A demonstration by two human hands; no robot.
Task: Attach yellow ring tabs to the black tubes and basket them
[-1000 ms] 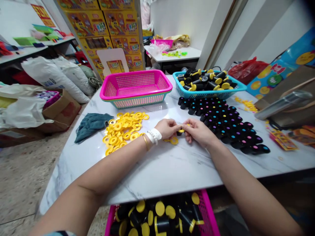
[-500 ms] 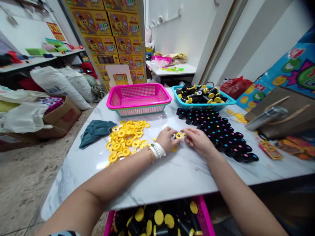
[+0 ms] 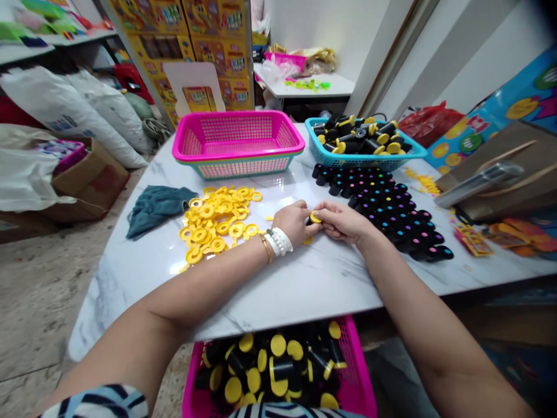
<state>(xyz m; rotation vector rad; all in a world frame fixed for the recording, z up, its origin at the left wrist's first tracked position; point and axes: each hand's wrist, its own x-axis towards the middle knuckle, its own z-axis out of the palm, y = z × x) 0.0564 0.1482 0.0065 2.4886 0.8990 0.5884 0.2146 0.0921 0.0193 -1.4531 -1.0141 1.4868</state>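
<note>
Over the middle of the marbled white table, my left hand (image 3: 292, 223) grips a small black cylinder with a yellow cap (image 3: 315, 217). My right hand (image 3: 342, 222) meets it there, its thumb and fingers closed on the yellow cap. The cylinder's body is mostly hidden by my fingers. To the left of my left hand lies a heap of yellow ring-shaped caps with tabs (image 3: 221, 212). Rows of black cylinders (image 3: 383, 203) with coloured dots on their ends stand just right of my right hand.
A pink basket (image 3: 238, 155) stands at the back, nested in a green one. Beside it a blue basket (image 3: 368, 162) holds black-and-yellow cylinders. Below the table edge, another pink basket (image 3: 363, 371) is full of them. A dark cloth (image 3: 159, 210) lies left; a paper bag (image 3: 500, 174) stands right.
The yellow cap showed its open ring with a dark centre; now its flap covers the top. My right hand has moved in against the cap. The view has tilted down.
</note>
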